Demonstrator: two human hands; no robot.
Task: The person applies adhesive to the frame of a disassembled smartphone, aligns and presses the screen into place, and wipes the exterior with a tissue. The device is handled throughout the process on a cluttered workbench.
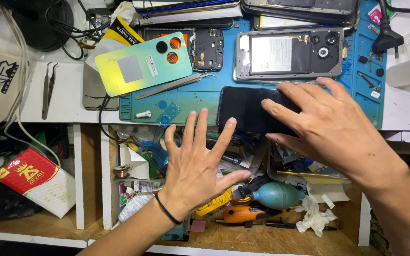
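Black, glossy rectangular phone [247,110] lies flat at the near edge of the blue rubber work mat [191,99]. Right hand [328,128] rests spread on its right end; left hand [198,166], fingers fanned, holds nothing, one fingertip touching the phone's left corner. Open wooden drawer [262,237] below: teal rubber air-blower bulb [276,195], orange tool [243,213], crumpled white tissue [314,215]. On the mat: green-yellow gradient back cover [143,64], steel tweezers [176,84].

Your left hand [196,163] flat, fingers spread, palm down, black band at wrist, your right hand [330,125] fingers splayed, pressing down, forearms angled inward
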